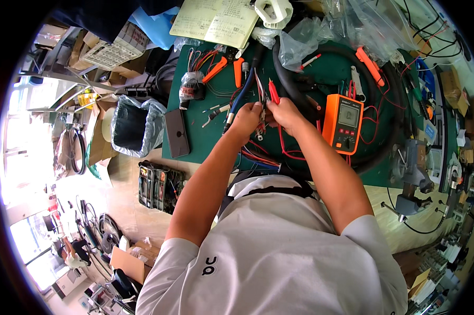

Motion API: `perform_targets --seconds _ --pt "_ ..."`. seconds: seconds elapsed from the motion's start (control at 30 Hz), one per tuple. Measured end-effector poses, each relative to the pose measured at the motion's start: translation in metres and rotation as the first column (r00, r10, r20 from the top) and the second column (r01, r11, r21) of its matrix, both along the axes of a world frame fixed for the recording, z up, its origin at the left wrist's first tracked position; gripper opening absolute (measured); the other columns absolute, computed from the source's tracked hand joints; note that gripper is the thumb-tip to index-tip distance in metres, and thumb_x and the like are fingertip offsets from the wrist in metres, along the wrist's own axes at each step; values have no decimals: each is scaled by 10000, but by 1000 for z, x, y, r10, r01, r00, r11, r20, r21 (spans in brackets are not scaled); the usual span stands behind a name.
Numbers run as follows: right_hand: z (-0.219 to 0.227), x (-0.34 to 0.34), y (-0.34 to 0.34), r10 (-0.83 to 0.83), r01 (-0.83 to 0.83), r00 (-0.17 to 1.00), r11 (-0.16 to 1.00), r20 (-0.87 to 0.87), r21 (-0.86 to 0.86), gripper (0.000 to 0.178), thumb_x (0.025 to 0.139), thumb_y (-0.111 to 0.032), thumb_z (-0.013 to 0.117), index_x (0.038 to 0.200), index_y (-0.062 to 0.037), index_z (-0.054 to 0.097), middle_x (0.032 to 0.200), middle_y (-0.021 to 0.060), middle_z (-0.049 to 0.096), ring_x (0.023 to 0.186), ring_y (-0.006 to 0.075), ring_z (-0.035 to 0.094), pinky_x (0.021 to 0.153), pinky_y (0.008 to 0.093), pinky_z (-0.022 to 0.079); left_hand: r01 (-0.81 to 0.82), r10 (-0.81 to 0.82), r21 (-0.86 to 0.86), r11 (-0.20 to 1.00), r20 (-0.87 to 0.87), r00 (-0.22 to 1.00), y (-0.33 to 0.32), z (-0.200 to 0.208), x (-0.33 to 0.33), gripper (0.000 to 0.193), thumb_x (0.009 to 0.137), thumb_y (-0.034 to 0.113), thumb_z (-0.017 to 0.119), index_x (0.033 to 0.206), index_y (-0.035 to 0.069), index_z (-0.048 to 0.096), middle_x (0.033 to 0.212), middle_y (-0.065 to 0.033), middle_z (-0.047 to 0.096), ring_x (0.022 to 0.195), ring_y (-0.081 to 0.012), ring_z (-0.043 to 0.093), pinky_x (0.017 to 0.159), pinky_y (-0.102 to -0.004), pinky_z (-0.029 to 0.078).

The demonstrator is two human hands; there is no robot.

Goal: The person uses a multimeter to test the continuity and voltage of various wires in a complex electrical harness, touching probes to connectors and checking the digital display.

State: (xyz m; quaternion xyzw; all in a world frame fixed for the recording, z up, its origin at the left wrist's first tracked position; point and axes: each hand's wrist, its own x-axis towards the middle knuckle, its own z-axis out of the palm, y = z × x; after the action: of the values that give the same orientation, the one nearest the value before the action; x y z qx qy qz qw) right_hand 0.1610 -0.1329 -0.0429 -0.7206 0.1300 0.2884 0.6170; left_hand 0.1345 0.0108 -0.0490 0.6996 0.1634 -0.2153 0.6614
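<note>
Both my hands work close together over the green mat (310, 68) on the bench. My right hand (287, 114) is closed round a red test probe (274, 92), whose lead hangs down past my wrist. My left hand (246, 119) pinches a bundle of thin wires (259, 88) coming out of a dark cable; the exact wire between the fingers is too small to make out. Right of my right hand lies an orange multimeter (343, 124) with its display facing up and leads plugged in. Orange-handled pliers (226, 69) rest beyond my left hand.
A dark phone (177, 133) lies at the mat's left edge, beside a lined trash bin (138, 126). Thick black cable (385, 147) loops round the right side. An open notebook (214, 21) and plastic bags (347, 26) cover the far edge. A bench vise (414, 163) stands at right.
</note>
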Motion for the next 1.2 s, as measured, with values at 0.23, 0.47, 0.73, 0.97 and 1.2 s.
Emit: perform_targets --seconds 0.23,0.47,0.73,0.97,1.2 --pt "-13 -54 -35 164 -84 966 929 199 -359 263 1015 -193 463 1119 32 548 958 128 671 762 185 654 628 309 543 -174 7 -504 846 -316 949 -10 -3 19 492 959 394 586 1214 -15 488 1009 -123 627 940 -257 644 775 -426 550" --pt "34 -110 -55 -124 135 990 968 66 -210 269 1007 -158 441 1172 39 521 909 137 685 689 180 681 562 305 538 -230 108 -496 837 -262 959 -20 -52 29 295 973 316 568 1112 56 586 954 -53 659 810 -166 631 708 -353 541" --pt "11 -117 -67 36 152 953 802 301 -578 262 906 -188 575 1041 36 581 791 245 656 766 419 649 697 490 501 95 -254 621 778 172 952 -40 -33 27 337 997 311 418 1019 -6 532 908 -308 644 888 -514 595 777 -564 471" --pt "4 -108 -59 140 35 962 791 236 -610 251 923 -165 555 1062 40 597 748 151 673 724 259 694 680 371 524 -293 82 -517 804 -393 916 -15 -22 46 288 997 319 510 1017 38 572 748 -15 536 635 -152 541 593 -336 514" --pt "0 -108 -63 99 47 969 825 226 -563 258 929 -174 555 1062 43 599 714 118 667 555 198 644 572 332 509 -478 189 -676 561 -457 869 -16 -37 60 378 1025 445 415 960 85 512 663 15 388 521 -110 331 456 -265 303"
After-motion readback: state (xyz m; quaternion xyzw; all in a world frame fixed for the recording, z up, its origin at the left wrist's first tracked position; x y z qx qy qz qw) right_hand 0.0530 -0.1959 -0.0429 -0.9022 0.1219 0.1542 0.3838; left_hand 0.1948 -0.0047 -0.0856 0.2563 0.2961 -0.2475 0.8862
